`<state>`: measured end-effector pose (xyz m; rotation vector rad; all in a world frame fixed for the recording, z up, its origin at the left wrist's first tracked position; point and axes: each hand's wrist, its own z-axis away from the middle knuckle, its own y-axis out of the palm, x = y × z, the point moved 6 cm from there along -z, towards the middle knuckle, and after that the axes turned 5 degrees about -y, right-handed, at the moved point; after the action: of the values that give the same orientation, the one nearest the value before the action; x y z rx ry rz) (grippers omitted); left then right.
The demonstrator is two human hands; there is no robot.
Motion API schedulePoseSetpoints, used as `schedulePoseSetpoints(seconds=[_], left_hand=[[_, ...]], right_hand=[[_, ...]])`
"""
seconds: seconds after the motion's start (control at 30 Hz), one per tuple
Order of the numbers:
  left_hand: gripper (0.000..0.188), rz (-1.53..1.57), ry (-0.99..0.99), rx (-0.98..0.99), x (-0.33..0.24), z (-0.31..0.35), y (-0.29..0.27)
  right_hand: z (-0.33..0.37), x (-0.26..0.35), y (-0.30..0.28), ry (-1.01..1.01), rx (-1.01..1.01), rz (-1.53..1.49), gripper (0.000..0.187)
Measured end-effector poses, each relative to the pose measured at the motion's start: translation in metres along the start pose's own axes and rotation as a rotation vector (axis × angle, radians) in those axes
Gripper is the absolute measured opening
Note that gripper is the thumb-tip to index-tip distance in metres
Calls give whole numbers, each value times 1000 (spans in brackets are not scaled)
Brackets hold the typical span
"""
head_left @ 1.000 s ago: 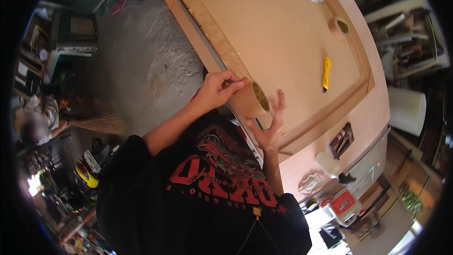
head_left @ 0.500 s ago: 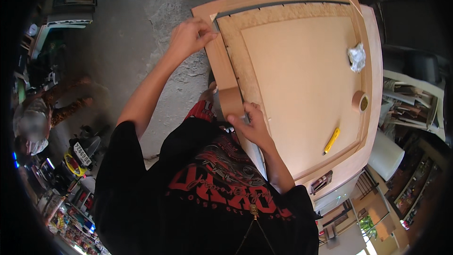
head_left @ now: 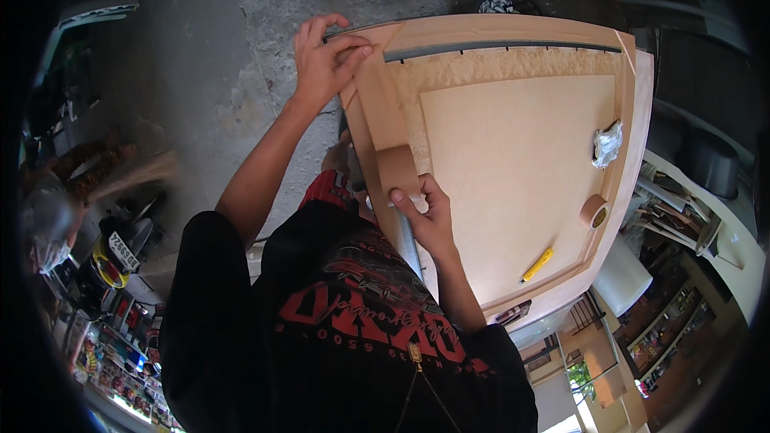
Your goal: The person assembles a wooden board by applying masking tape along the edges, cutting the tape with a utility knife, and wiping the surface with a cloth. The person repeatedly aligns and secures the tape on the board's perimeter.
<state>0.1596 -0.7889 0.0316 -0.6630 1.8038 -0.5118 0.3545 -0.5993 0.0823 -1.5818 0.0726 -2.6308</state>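
Head view: a tape roll (head_left: 396, 167) is sitting left of the picture's centre, its brown strip (head_left: 375, 104) running toward the upper-left corner of the frame (head_left: 513, 30). The right hand (head_left: 433, 216) is gripping the roll between thumb and fingers; the left hand (head_left: 325, 64) is bending over that corner, thumb and forefinger nearly meeting at the strip's upper end, though whether they are pinching or pressing cannot be told. Along the upper edge, a dark gap (head_left: 521, 42) is showing, with small pins (head_left: 463, 52) beside it.

Likely faults: should the right hand be pulling askew, the strip would probably be drifting off the left border and leaving part of it bare. Uneven tension could be raising creases, and a slipping left hand could be letting the corner end lift. Any pins beneath might be puckering the tape. The yellow cutter (head_left: 536, 265), lower right, is lying apart from both hands and seems to be posing little hazard.
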Motion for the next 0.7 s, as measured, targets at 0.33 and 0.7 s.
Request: schedulePoseSetpoints(seconds=[0.33,0.7], left_hand=[[12,-83,-20,134,1,-11,-2],[13,-192,108,11,-16,-10,-6]], right_hand=[[6,4,-2,-75,-39,191,20],[7,-9,-4,-39,-40,100,21]])
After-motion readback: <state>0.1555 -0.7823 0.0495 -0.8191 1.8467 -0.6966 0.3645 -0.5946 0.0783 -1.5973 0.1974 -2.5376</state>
